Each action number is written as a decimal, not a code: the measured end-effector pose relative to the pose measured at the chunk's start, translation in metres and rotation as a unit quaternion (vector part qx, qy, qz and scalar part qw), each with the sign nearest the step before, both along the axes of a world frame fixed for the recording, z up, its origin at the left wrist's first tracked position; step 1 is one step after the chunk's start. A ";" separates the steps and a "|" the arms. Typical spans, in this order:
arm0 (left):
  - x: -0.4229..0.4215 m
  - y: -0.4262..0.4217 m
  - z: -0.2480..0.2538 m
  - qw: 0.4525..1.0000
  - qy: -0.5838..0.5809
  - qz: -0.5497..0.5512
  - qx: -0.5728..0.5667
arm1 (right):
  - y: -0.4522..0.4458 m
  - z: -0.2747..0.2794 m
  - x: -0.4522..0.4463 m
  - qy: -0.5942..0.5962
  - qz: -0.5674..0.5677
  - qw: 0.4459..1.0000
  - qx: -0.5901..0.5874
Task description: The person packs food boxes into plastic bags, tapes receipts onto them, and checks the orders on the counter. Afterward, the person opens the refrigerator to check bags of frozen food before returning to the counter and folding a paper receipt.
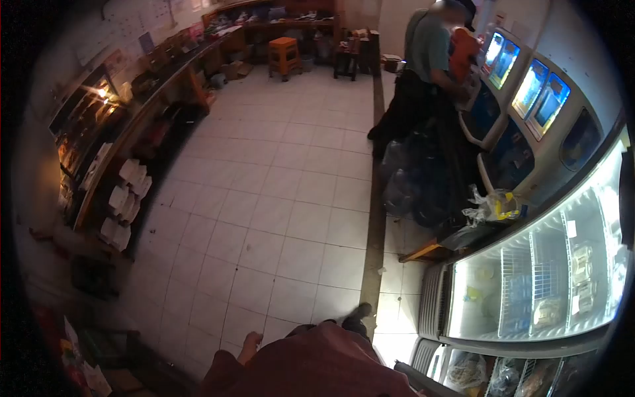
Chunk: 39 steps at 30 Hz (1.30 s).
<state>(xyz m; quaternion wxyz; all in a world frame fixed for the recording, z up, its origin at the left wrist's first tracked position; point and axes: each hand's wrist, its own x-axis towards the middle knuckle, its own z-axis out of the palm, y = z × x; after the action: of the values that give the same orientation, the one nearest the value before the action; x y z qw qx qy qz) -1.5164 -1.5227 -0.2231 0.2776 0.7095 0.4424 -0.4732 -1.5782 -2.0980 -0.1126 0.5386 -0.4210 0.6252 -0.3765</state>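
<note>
My left hand [251,342] hangs low beside my maroon shirt [316,360], above the white tiled floor [264,218]. It is small and dim, and its fingers are not clear enough to tell whether they are open or closed. Nothing can be made out in it. My right hand is not in view. One dark shoe [356,317] shows just ahead of my body, near the dark floor strip.
At the right stand a lit glass-door fridge [483,291] and washer-like machines with blue windows [509,159]. A person [423,59] in a cap stands by them, near dark bags [417,178]. An orange stool [283,56] is at the back; white boxes [122,202] are left.
</note>
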 end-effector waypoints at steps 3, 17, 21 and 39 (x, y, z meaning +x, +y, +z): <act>0.000 -0.015 0.008 0.999 0.017 0.010 -0.025 | -0.033 0.002 0.002 -0.024 0.016 0.999 0.038; 0.288 -0.123 0.110 0.909 -0.373 0.040 -0.179 | 0.010 -0.123 0.385 0.264 0.761 0.580 0.125; 0.284 -0.106 0.104 0.900 -0.382 0.146 -0.150 | 0.087 -0.099 0.488 0.238 0.827 0.508 0.046; 0.445 0.144 0.026 0.976 -0.213 -0.032 -0.042 | 0.250 -0.081 0.683 0.398 0.760 0.500 0.117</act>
<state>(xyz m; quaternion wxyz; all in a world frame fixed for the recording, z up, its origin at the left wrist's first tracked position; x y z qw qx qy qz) -1.0718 -1.3785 -0.1973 0.3799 0.7954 0.3296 -0.3381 -0.8947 -1.8477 -0.1938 0.3556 -0.7729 0.2508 0.4618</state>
